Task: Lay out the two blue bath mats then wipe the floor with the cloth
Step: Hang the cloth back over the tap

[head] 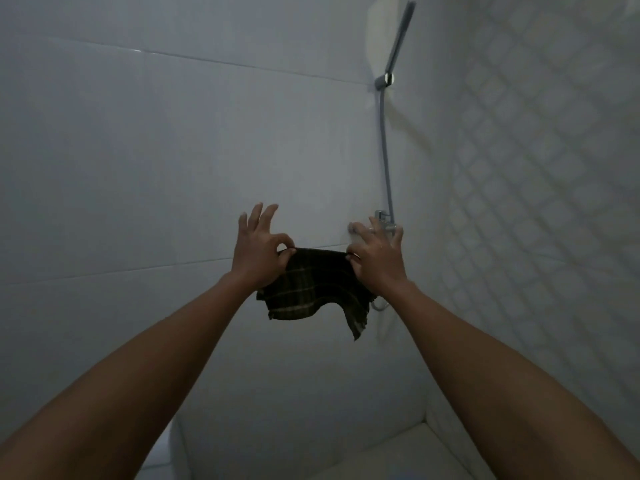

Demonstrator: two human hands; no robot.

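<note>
Cloth [313,289]: I'm pinching its top edge with my left hand [258,249] and right hand [375,259] (mats, floor unseen), so progress is unclear.

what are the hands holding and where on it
A dark plaid cloth, held up by its top edge: the left hand pinches the left corner, the right hand pinches the right corner.
</note>
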